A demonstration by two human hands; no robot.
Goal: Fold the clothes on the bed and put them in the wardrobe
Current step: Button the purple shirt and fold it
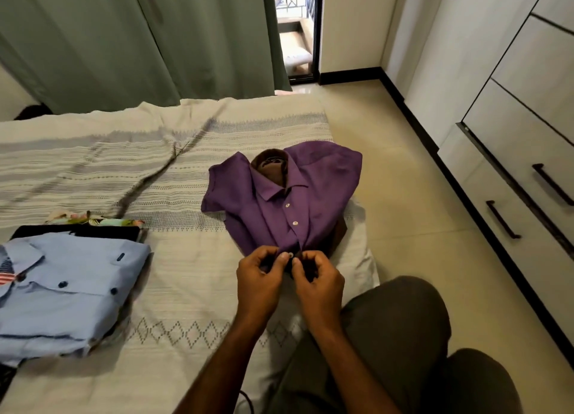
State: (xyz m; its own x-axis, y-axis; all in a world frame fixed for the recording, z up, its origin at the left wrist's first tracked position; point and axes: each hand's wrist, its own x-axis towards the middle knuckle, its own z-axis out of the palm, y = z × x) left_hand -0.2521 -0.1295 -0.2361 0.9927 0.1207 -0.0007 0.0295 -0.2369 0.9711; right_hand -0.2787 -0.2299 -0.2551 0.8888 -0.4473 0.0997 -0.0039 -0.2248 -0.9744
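Both hands' fingers (281,259) pinch the purple shirt (279,202) at its placket; collar points away, lengthwise.

bed (174,177) mid-strip bare | left: folded blue shirt (71,292) stack | right: purple shirt (289,196) at edge, wardrobe (521,152) beyond floor aisle

The room was evenly and softly lit, the brightest patch being the daylight in the gap past the green curtain (124,34) at the far end, where the view outside was nearly washed out. Shadows were faint, only a soft one under the hands and beside the blue shirt (68,292) at the near left. The wide lens bent the wardrobe (509,109) lines on the right, and the whole picture was slightly soft, blurrier toward the left edge.
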